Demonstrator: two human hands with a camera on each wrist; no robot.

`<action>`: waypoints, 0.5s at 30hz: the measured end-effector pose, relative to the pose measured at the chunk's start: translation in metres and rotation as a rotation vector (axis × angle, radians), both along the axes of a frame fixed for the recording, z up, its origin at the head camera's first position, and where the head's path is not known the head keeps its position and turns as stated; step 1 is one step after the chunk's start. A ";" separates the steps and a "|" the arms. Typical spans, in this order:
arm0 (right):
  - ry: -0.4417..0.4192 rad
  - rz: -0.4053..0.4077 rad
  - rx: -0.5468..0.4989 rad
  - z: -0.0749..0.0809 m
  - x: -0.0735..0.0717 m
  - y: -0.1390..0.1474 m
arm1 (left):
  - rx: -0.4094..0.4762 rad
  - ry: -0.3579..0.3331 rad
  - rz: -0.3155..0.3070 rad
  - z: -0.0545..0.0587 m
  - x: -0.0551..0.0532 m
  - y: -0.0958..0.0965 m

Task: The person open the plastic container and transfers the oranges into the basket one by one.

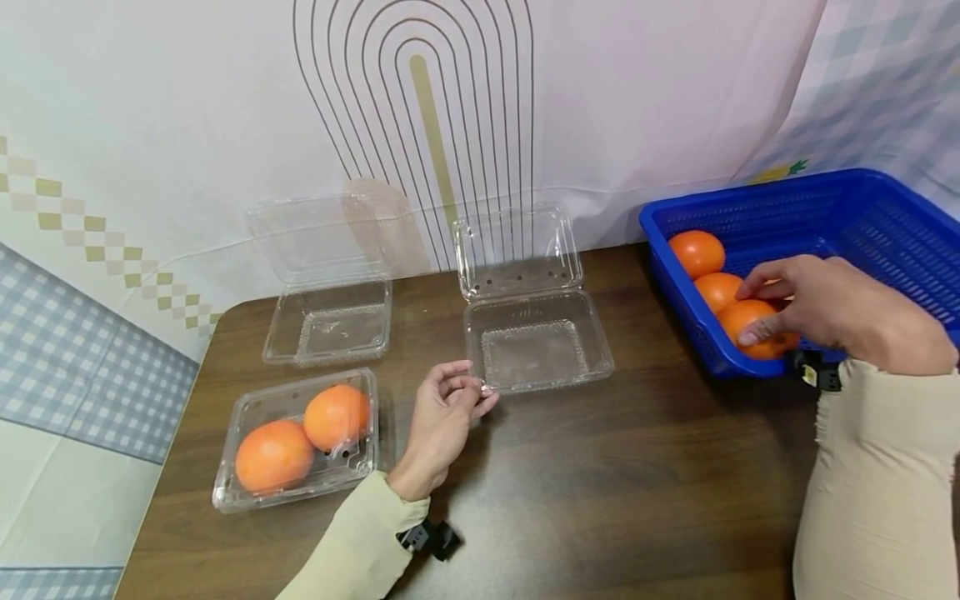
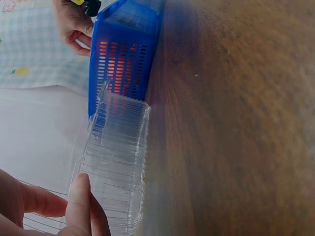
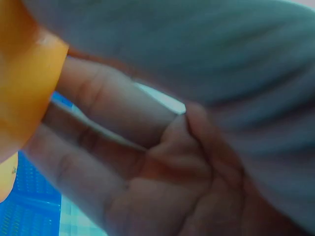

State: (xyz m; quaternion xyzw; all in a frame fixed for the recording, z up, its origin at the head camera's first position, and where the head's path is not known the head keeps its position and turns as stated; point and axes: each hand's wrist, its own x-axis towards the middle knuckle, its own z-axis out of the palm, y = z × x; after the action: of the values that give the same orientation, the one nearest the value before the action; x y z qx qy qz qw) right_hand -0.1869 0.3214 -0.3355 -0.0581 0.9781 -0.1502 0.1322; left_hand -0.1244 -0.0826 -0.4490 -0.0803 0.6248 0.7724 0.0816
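In the blue basket (image 1: 678, 321), my right hand (image 1: 821, 304) grips an orange (image 1: 742, 325), with thumb and fingertips round it. Two more oranges lie beside it along the basket's left wall, the nearer one (image 1: 716, 289) by my fingers and another orange (image 1: 697, 253) behind. The right wrist view shows the held orange (image 3: 24, 83) close up against the fingers. My left hand (image 1: 442, 417) pinches the front left corner of a clear plastic container (image 1: 536, 354), whose lid (image 1: 517, 250) stands raised at the back. The container's ribbed side (image 2: 115, 157) shows in the left wrist view.
Left of it stands a second clear container (image 1: 330, 325) with its lid up against the wall cloth. Nearer the front left, a closed clear container (image 1: 300, 437) holds two oranges. All stand on a brown wooden table (image 1: 600, 500); a patterned cloth (image 1: 637, 100) hangs behind.
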 end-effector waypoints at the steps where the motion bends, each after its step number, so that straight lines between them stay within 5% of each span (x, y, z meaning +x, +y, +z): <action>1: 0.001 0.010 0.004 0.000 0.000 -0.001 | 0.001 0.000 0.000 0.000 0.000 0.000; 8: -0.036 0.015 -0.024 -0.001 0.003 -0.007 | 0.004 0.005 0.002 0.000 0.000 0.000; 15: 0.023 0.044 0.034 -0.002 0.000 -0.008 | -0.001 0.002 0.000 0.000 0.000 0.000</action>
State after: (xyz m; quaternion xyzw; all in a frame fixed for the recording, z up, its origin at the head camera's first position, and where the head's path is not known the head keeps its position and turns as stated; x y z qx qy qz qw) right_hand -0.1874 0.3137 -0.3373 -0.0793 0.9804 -0.1301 0.1251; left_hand -0.1241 -0.0828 -0.4492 -0.0796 0.6253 0.7721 0.0807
